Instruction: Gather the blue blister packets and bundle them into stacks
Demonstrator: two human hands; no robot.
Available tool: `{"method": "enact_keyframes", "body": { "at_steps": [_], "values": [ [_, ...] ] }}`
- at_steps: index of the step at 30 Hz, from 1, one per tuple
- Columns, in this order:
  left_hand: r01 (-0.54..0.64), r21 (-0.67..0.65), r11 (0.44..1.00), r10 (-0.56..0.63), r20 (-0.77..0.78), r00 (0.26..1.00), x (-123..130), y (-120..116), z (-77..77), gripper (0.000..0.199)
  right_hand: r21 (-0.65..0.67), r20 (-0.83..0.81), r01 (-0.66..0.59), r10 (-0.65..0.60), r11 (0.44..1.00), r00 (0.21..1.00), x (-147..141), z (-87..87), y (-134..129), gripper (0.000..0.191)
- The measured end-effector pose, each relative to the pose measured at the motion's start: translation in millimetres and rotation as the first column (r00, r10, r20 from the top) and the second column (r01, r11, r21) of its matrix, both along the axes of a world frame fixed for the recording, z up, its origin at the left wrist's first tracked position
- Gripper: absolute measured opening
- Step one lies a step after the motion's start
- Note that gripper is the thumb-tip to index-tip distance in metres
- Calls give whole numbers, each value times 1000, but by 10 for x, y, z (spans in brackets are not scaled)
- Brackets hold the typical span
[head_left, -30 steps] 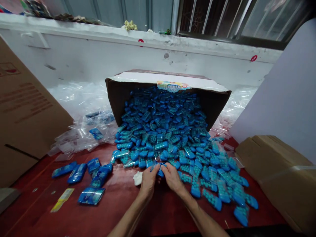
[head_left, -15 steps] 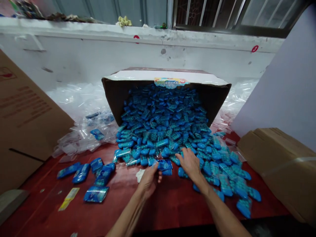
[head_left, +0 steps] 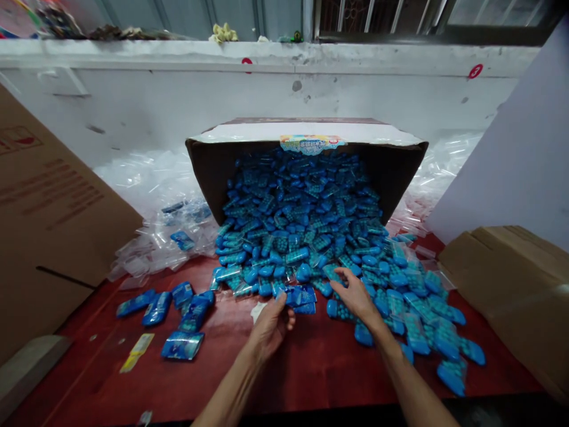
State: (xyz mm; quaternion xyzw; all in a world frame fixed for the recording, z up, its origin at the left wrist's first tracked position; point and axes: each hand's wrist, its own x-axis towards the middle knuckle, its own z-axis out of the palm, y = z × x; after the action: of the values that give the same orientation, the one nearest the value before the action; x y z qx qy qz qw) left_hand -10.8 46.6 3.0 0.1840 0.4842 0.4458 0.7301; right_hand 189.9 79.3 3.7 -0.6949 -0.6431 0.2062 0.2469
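My left hand (head_left: 272, 325) is closed, thumb on top, around the left end of a few flat blue printed pouches (head_left: 300, 296) just above the red tabletop. At the front edge of the heap, my right hand (head_left: 355, 295) pinches a small clear packet of blue-green beads (head_left: 331, 273) between thumb and fingertips. Many similar bead packets (head_left: 293, 237) spill out of a cardboard box (head_left: 404, 184) lying on its side. Several finished-looking blue printed pouches (head_left: 183, 345) lie to the left of my left hand.
Clear plastic pieces (head_left: 149, 190) are piled left of the box, more (head_left: 448, 166) on its right. Large cartons stand at the left (head_left: 53, 219) and right (head_left: 502, 296). A yellow-and-white strip (head_left: 137, 352) and a white scrap (head_left: 256, 311) lie on the red table (head_left: 306, 379).
The view has shifted slightly, moving the scene to the right. My right hand's fingers have closed on a bead packet and lifted it a little. My left hand keeps its hold.
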Motion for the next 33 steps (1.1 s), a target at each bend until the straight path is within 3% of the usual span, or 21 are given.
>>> {"method": "enact_keyframes", "body": {
  "at_steps": [5,6,8,10,11,13,16,22,27,33],
  "values": [
    [30,62,998,-29,-22,999,44,-6,-33,26,85,177,-6,-9,996,984,-82,132,-118,36],
    [46,85,995,-42,-46,998,54,-5,-37,27,96,120,-30,18,995,993,-140,170,-137,38],
    [79,132,988,-62,-124,990,73,0,-41,30,79,-166,-144,155,986,974,-276,224,-160,40],
    [107,168,980,-73,-201,977,87,7,-40,34,19,-504,-282,253,959,826,-410,231,-163,38],
    [113,180,977,-71,-223,972,89,10,-36,36,-11,-621,-319,244,948,744,-464,218,-160,34],
    [92,200,975,-43,-240,970,84,12,-28,37,-42,-732,-321,189,946,655,-531,176,-156,29],
    [8,212,977,43,-236,971,55,12,-29,33,-16,-725,-246,159,969,670,-548,138,-178,34],
    [-36,189,981,74,-194,978,31,29,-98,31,16,-720,-234,174,972,672,-569,164,-261,43],
    [-111,248,962,170,-231,958,68,56,-104,31,36,-764,-220,169,975,623,-631,94,-247,41],
    [39,148,988,-25,-94,995,77,48,14,31,80,-740,-167,171,983,651,-607,50,-249,44]
  ]
}}
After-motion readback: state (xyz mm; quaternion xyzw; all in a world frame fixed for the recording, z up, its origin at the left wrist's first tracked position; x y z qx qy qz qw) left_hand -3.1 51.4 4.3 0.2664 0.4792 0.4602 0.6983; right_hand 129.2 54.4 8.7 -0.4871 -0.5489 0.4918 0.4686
